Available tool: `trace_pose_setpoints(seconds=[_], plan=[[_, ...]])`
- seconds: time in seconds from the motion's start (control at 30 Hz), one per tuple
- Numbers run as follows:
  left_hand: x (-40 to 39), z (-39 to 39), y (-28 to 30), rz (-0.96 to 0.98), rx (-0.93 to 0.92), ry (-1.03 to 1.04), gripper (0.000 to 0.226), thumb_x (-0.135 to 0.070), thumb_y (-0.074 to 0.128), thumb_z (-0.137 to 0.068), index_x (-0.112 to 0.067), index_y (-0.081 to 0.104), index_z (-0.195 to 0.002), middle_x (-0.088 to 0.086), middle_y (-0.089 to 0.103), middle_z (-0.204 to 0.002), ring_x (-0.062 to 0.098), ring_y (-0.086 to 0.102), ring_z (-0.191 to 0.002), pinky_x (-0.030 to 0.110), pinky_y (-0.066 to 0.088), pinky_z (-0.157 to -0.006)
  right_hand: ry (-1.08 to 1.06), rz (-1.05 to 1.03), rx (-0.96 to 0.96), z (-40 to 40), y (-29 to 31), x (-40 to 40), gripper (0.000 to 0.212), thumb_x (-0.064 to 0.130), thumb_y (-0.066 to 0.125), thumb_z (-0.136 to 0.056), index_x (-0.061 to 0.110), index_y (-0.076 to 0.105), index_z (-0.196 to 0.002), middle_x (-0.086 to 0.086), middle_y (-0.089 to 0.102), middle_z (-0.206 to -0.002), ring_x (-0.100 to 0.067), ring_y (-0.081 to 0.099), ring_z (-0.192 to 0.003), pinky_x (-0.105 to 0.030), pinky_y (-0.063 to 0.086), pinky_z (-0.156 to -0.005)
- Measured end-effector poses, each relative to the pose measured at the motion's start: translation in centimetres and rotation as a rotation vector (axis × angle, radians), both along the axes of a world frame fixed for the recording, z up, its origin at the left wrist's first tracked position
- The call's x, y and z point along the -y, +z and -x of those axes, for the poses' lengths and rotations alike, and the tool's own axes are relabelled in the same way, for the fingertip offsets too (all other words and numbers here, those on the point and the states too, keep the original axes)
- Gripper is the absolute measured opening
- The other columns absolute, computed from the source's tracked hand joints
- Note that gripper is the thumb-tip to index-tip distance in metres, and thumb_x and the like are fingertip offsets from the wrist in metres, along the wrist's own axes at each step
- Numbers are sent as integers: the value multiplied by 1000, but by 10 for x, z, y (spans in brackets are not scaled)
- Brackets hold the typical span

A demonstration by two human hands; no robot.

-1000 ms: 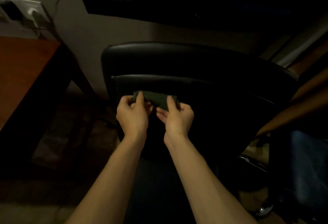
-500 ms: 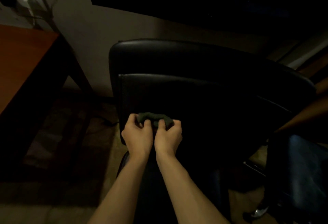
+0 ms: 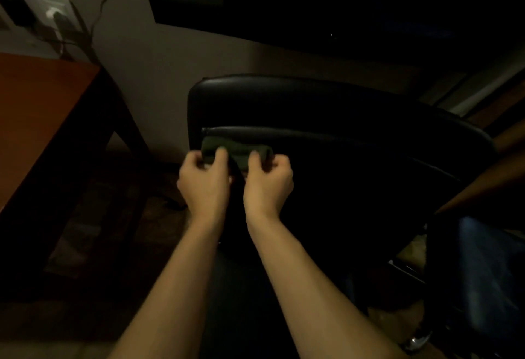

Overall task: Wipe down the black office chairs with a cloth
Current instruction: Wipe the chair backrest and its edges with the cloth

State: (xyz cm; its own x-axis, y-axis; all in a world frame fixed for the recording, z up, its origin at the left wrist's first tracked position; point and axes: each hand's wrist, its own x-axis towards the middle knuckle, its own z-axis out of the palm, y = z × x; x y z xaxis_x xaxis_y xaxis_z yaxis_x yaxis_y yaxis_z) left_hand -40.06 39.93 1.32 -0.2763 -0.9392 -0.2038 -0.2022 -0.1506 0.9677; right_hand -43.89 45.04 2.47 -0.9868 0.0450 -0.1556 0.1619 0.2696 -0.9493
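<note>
1. Dark green cloth (image 3: pixel 237 151), folded into a band, sits pinched under the thumbs of the left hand (image 3: pixel 205 185) and right hand (image 3: pixel 268 185), just below the seam of the black office chair (image 3: pixel 326 142) backrest.
2. Risk: uneven pulling could unfold the band.
3. Half a second ago the cloth was bunched lower; it is now stretched flatter and higher.

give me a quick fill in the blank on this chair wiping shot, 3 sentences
Both hands grip a dark ____ cloth.
The cloth is held in front of the backrest of a ____ office chair.
The wooden desk stands on the ____ side of the view.

Missing words: green; black; left
</note>
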Motion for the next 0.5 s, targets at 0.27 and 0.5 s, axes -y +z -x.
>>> trace_pose_setpoints(seconds=[0.27, 0.5], plan=[[-17, -2, -12, 365, 150, -52, 17, -24, 63, -92, -13, 62, -104, -4, 66, -87, 18, 66, -85, 34, 53, -81, 80, -110, -215, -11, -18, -10, 11, 25, 62, -94, 18, 56, -99, 1, 66, -98, -12, 63, -90, -22, 50, -75], [-104, -34, -153, -195, 214, -137, 7, -11, 64, -94, -17, 60, -96, 5, 67, -93, 26, 66, -94, 42, 55, -85, -48, -142, 266, -31, -158, -96, 13, 15, 63, -93, 9, 62, -105, -7, 67, -104, -21, 64, -102, -30, 53, -86]])
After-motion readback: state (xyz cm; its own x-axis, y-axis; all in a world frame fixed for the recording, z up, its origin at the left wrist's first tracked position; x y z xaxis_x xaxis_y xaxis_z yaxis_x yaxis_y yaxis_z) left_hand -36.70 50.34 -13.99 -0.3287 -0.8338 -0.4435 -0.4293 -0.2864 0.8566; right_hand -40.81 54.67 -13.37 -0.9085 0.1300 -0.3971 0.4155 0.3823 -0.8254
